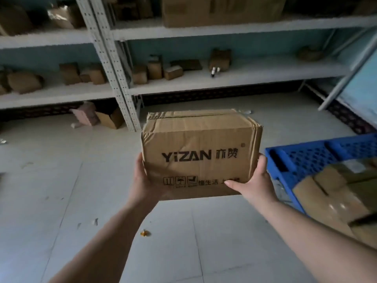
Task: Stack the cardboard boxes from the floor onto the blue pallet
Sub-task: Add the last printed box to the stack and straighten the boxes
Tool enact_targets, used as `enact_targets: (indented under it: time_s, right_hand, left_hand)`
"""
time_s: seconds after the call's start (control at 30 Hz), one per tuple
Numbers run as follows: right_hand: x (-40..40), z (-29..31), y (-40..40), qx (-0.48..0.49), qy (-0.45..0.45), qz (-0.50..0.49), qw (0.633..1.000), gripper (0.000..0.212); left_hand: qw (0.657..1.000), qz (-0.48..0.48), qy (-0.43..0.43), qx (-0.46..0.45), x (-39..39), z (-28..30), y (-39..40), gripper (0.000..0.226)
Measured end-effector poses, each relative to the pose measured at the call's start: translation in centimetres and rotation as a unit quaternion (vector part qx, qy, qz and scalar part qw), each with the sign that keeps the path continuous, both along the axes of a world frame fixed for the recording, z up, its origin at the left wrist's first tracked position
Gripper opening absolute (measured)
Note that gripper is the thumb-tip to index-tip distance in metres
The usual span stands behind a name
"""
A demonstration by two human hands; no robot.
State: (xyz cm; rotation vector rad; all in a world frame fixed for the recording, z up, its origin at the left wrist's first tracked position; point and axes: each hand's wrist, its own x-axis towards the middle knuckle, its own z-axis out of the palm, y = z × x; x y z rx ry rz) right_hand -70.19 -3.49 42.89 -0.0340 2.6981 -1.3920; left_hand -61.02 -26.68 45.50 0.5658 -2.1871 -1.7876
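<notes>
Though airborne, cardboard box (201,152) between left hand (142,180) and right hand (255,180).

Matt, creased brown cardboard box (201,152) with glossy tape — perforated blue plastic pallet (318,154) — painted metal shelving (114,64).

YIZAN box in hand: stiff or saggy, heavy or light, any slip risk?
The YIZAN box looks soft: creased panels, a crushed right edge. Probably light, since left hand and right hand hold it out at arm's length by its lower corners. Peeling tape suggests the top flaps could open.
</notes>
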Motion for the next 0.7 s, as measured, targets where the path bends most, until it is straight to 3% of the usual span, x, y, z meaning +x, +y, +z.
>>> enact_targets:
  time_s: [0.13,0.4,0.53,0.7]
  right_hand:
    - [1.6,1.6,12.7,-0.002,0.03,-0.136,0.99,0.092]
    - [11.3,1.0,38.0,0.031,0.063,-0.358,0.931,0.062]
    - [16.8,-1.0,47.1,0.078,0.034,-0.424,0.902,0.064]
    - [21.3,-5.5,55.1,0.092,-0.038,-0.483,0.87,0.066]
  left_hand:
    - [0.992,-0.125,-0.017,-0.001,-4.8,0.6,10.6,0.096]
    - [0.935,-0.348,-0.075,0.007,-7.6,-2.4,36.2,0.093]
    - [0.9,-0.426,-0.097,0.015,-6.2,-4.5,47.3,0.081]
    - [0.88,-0.458,-0.123,-0.004,-4.9,-8.0,57.9,0.083]
